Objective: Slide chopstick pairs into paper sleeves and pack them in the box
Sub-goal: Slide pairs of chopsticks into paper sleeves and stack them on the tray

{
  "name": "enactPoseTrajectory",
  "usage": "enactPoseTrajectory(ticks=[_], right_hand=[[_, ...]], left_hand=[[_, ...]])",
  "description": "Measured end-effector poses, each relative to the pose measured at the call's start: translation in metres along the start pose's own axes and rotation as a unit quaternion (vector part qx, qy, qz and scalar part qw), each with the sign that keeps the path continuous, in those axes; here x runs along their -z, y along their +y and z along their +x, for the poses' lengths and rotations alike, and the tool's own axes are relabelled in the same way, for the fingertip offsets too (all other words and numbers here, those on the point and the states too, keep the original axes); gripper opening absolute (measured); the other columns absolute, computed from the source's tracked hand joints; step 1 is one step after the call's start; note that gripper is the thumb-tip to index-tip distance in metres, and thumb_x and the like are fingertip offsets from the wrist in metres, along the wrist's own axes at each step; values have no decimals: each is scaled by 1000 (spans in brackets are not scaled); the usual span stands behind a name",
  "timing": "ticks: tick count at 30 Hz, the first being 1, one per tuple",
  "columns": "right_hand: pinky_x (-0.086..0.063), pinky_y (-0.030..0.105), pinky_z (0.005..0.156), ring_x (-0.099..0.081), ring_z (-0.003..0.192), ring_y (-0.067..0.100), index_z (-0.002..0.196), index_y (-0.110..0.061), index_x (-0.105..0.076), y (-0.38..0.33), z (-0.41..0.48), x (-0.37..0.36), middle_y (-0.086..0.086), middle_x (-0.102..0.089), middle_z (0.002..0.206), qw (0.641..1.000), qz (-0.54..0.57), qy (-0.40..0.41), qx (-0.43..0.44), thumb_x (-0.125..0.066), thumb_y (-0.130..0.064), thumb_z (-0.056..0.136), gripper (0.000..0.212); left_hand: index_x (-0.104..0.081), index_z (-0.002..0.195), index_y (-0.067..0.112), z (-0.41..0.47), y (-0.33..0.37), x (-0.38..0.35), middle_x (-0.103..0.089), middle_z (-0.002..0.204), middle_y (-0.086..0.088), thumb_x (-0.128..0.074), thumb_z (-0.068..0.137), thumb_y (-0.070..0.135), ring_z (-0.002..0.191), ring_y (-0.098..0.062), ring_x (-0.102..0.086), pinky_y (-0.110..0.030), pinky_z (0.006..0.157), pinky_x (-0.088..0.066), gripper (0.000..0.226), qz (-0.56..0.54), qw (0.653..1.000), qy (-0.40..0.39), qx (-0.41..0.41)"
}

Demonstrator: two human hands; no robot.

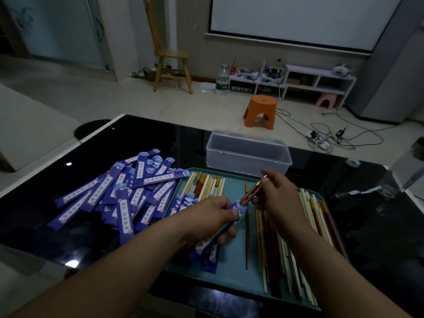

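Glossy black table (pixel 378 226). Rectangular teal tray (pixel 231 260) of loose chopsticks (pixel 286 249). Translucent plastic box (pixel 247 154) behind the tray. Heaped purple paper sleeves (pixel 128 191), label characters illegible. Left hand (pixel 213 216) grips one sleeve (pixel 236 210); right hand (pixel 277 198) pinches red-brown chopstick pair (pixel 251 193) at its mouth.

A home living room: a projection screen (pixel 298 17) hangs on the far wall above a low white shelf unit (pixel 319 76), with a wooden chair (pixel 169 53), an orange plastic stool (pixel 260 111), a water bottle (pixel 222 81) and loose cables (pixel 358 134) on the tiled floor (pixel 137 97).
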State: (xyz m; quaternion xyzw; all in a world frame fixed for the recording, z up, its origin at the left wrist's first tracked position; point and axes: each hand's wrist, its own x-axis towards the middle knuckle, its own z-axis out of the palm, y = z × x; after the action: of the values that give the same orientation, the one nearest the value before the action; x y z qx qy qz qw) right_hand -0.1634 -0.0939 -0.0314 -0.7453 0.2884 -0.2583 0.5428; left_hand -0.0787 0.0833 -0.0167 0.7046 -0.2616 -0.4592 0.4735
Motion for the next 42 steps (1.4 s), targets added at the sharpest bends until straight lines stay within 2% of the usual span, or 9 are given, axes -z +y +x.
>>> enactPoseTrajectory(ticks=[7,11,16,19,24,28,32,37,42], right_hand=[[-53,23,58,-71,71,18,141,-26,-56,-5,-1,-1,12,-72,96,1000,5,-28,-6,-46,-23,110,33],[-53,30,58,-72,74,25,140,-28,-53,-6,-3,-6,14,-72,99,998,39,-36,-37,-51,-24,109,32],[-58,42,67,-76,74,27,119,-20,-56,-8,-5,-12,15,-72,100,994,65,-49,-70,-53,-31,108,15],[-55,40,64,-72,72,29,125,-15,-53,-7,-5,-13,18,-70,103,991,87,-45,-94,-54,-34,108,25],[-54,38,64,-70,75,28,121,-14,-57,-6,-10,-19,16,-70,98,992,33,-83,-92,-54,-31,108,22],[-51,33,60,-66,66,19,117,-18,-60,-5,-17,-27,14,-71,94,989,-9,-124,-76,-56,-31,106,18],[-53,31,62,-67,69,18,117,-20,-60,-8,-20,-29,13,-72,94,989,-36,-132,-63,-56,-31,106,16],[-56,31,63,-70,72,19,119,-21,-59,-9,-22,-26,10,-72,95,987,-65,-135,-55,-56,-32,106,17],[-56,31,63,-69,72,19,119,-22,-58,-10,-24,-28,9,-71,95,987,-71,-137,-53,-56,-31,106,16]], left_hand=[[-58,115,6,-1,2,0,-65,73,-5,-49,110,29,53,-16,-52,-28,54,-45,25,-17,1000,0,7],[-62,104,11,-1,-1,-6,-64,78,-9,-52,108,27,58,-18,-55,-27,55,-45,20,-47,999,21,-4],[-72,89,17,2,-4,-1,-67,81,1,-69,98,43,73,-11,-57,-31,71,-46,28,126,987,98,-31],[-72,92,20,2,-5,15,-73,98,0,-70,97,38,88,-14,-65,-36,85,-53,18,129,980,149,-30],[-63,99,9,-1,-9,50,-64,90,-8,-58,105,28,73,-18,-54,-31,65,-41,20,126,953,275,6],[-58,108,9,2,-16,57,-69,101,-23,-52,106,19,87,-34,-70,-47,83,-59,11,115,949,289,47],[-54,115,12,4,-17,56,-69,101,-18,-49,108,13,78,-26,-72,-47,83,-62,9,92,955,279,50],[-48,99,16,5,-25,56,-53,90,-13,-55,103,25,73,-23,-48,-35,65,-38,12,256,916,308,20],[-62,101,11,5,-26,58,-66,98,-10,-51,104,23,87,-25,-63,-43,79,-54,17,338,892,300,-5]])
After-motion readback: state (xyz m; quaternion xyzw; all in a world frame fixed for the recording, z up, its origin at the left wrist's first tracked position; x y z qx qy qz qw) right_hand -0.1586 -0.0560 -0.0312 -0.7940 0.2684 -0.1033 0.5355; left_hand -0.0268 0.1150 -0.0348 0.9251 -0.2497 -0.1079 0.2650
